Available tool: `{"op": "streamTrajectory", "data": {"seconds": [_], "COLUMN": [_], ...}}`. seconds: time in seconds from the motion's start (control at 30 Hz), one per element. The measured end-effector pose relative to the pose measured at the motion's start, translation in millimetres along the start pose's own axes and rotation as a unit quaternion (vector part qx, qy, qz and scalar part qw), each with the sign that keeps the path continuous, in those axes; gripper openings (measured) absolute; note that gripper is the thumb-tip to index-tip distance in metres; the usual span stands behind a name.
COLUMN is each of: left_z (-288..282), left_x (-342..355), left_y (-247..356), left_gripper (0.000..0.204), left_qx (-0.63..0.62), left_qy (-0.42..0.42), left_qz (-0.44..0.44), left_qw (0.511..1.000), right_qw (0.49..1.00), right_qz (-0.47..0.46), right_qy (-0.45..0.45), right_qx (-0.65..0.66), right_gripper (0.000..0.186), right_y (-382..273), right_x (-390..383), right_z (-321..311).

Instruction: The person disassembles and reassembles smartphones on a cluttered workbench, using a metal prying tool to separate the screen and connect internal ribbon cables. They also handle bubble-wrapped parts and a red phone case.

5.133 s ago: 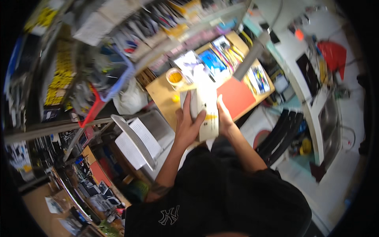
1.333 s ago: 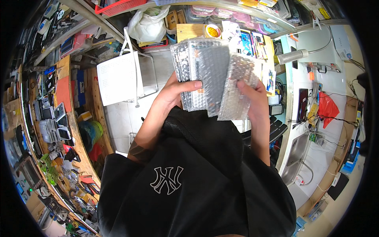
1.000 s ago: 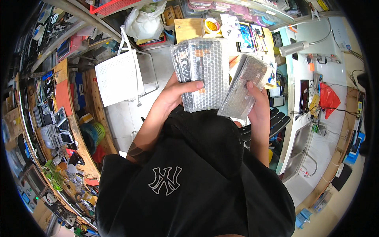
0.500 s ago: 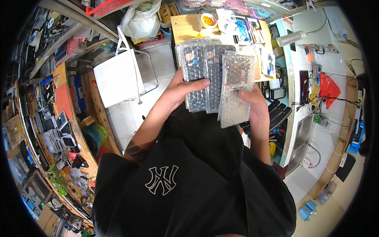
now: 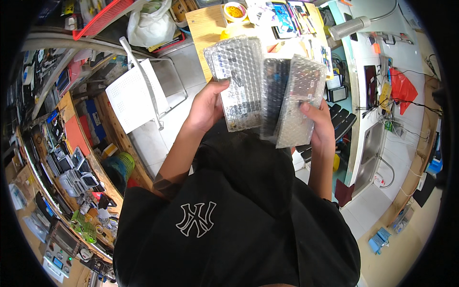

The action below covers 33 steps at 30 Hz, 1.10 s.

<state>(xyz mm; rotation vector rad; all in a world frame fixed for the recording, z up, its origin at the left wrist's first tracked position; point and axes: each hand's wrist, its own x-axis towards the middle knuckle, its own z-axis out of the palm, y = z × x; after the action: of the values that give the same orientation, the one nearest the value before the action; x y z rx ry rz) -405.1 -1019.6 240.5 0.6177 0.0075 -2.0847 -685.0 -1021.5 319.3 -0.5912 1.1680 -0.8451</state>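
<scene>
My left hand (image 5: 205,107) grips flat, bubble-wrapped packages (image 5: 243,81) by their left side, thumb on the front. My right hand (image 5: 319,122) grips a second group, with a pale bubble-wrapped package (image 5: 296,119) in front of a darker one (image 5: 274,86), thumb pressed on the pale one. The two groups fan apart at the top, above my lap, in front of a wooden desk (image 5: 200,24) that holds a round tub of small yellow pieces (image 5: 234,12) and papers.
A white folding chair (image 5: 129,95) stands left of the desk. A cluttered wooden shelf (image 5: 95,158) runs along the left. To the right are a lamp (image 5: 349,27), a counter with a steel sink (image 5: 368,158) and a red plastic bag (image 5: 401,91). A white bag (image 5: 148,26) sits behind the chair.
From one large bundle five seconds ago, the packages are now spread between both hands. Since half a second ago, the left group has moved up and left, away from the right group.
</scene>
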Motion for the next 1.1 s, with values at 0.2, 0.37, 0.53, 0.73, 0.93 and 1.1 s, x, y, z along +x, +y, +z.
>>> {"op": "streamTrajectory", "data": {"seconds": [0.2,0.37,0.53,0.73,0.93,1.1], "left_z": [17.7,33.1,41.0,49.7,57.7,63.7], "left_x": [17.8,31.8,44.2,47.0,48.5,70.5], "left_y": [-14.6,-0.3,-4.9,-14.5,-14.8,-27.0], "left_gripper": [0.057,0.053,0.057,0.056,0.054,0.063], "left_qx": [0.285,-0.004,0.256,0.29,0.244,0.309], "left_qy": [0.001,-0.018,0.012,0.044,0.059,0.058], "left_qz": [0.156,0.097,0.162,0.172,0.163,0.21], "left_qw": [0.946,0.995,0.953,0.94,0.954,0.926], "right_qw": [0.996,0.996,0.984,0.996,0.993,0.991], "right_qz": [0.021,0.002,-0.011,-0.021,-0.048,0.008], "right_qy": [-0.081,-0.005,0.042,0.031,0.028,-0.029], "right_qx": [0.041,0.085,0.172,0.081,0.106,0.134], "right_gripper": [0.077,0.075,0.079,0.079,0.082,0.08], "right_y": [5.3,9.7,15.8,12.7,-2.2,-3.6], "right_x": [13.7,15.9,11.2,10.7,19.1,39.0], "right_z": [-14.7,-31.6,-52.5,-53.3,-65.9,-79.2]}}
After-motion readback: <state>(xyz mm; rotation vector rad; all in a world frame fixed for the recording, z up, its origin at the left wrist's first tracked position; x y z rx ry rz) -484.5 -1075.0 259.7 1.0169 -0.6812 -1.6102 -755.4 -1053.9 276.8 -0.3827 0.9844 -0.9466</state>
